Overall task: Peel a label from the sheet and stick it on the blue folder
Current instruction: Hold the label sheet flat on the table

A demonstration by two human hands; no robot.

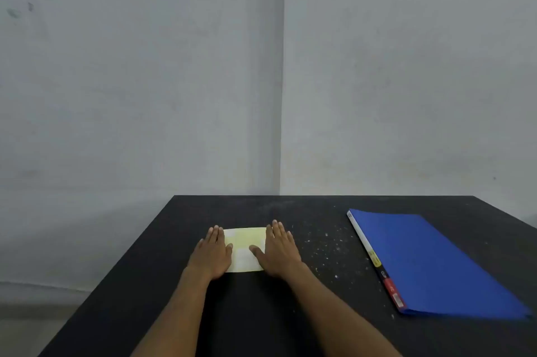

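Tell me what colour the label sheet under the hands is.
Pale yellow with whitish patches: the label sheet, seen from the head camera.

Both bare forearms reach forward, roughly parallel. The left hand (212,252) lies flat, palm down, fingers together and extended. The right hand (280,249) lies flat likewise, thumb spread inward toward the left; neither grip holds anything.

Two bare hands (213,252), sleeveless forearms (180,313)
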